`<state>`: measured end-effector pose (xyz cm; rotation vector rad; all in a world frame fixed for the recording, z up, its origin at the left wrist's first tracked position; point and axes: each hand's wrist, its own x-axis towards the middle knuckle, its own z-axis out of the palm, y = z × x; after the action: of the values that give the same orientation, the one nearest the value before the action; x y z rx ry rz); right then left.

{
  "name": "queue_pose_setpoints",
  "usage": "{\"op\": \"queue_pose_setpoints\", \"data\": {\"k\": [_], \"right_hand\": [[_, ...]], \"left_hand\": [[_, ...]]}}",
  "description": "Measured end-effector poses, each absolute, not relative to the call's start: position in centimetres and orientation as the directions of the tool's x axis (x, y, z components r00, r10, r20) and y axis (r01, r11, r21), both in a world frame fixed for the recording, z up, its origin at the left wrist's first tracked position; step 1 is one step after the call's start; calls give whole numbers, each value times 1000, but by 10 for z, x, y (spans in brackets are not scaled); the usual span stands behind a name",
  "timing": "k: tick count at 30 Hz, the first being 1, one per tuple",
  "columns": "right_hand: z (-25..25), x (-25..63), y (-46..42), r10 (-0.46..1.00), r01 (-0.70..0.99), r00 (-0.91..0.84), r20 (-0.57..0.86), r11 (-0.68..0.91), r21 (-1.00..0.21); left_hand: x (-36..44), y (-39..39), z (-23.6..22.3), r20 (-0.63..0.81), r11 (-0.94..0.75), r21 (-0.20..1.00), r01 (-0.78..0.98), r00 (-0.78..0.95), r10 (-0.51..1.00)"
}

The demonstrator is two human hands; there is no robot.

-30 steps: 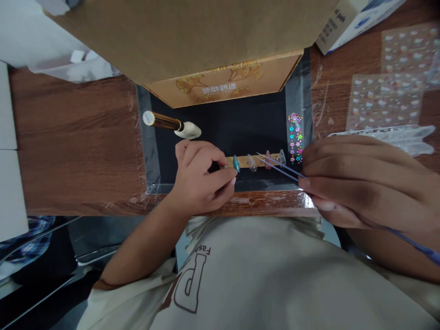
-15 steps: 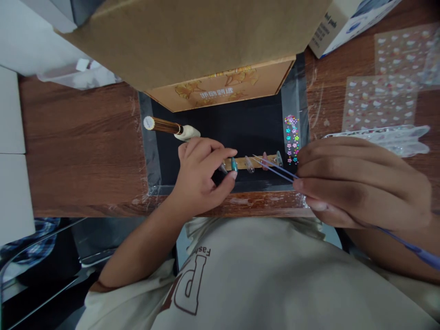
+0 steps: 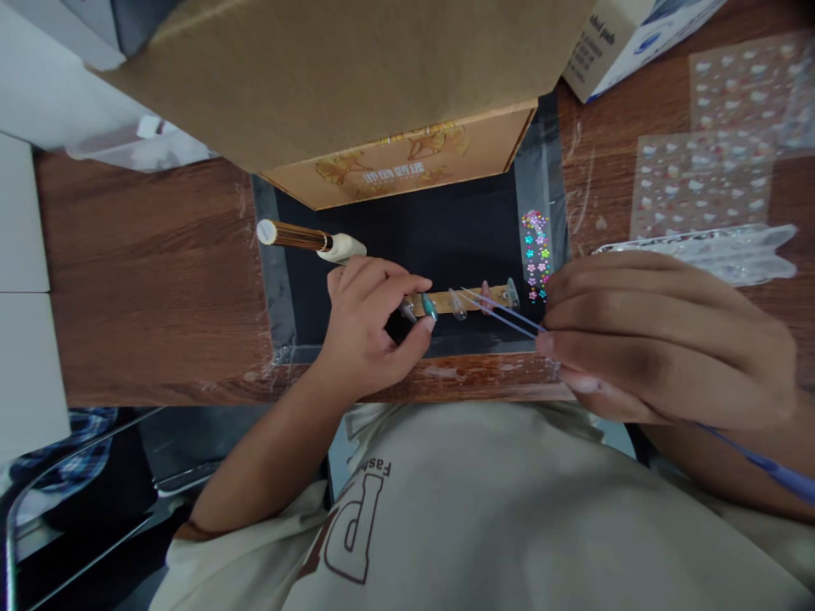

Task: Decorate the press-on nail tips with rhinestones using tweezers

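Brown table (image 3: 159,280), big box (image 3: 356,93) on the far side, black mat (image 3: 471,212) under the work, probably for contrast. Right hand (image 3: 668,339) has its fingers pinched round something; left hand (image 3: 369,322) is left of centre. That something's tweezers (image 3: 509,320), angled in I guess so the tips aren't blocked. Strip (image 3: 442,302) lies near-side on the mat; left fingers bracket its teal nail (image 3: 429,306), maybe steadying it, can't tell if gripping.

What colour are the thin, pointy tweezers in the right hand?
The thin, pointy tweezers are bluish purple, best seen in the head view.
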<state>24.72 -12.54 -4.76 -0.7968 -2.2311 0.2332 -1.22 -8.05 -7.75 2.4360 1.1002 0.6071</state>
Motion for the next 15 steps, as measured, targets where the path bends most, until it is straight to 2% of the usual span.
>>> {"op": "queue_pose_setpoints", "data": {"k": [9, 15], "right_hand": [[-48, 248, -128, 616, 493, -523, 589, 782, -380], [-43, 246, -135, 713, 572, -499, 492, 698, -431]], "left_hand": [[-11, -81, -79, 250, -633, 452, 628, 592, 766], [-8, -83, -81, 277, -636, 427, 642, 577, 768]]}}
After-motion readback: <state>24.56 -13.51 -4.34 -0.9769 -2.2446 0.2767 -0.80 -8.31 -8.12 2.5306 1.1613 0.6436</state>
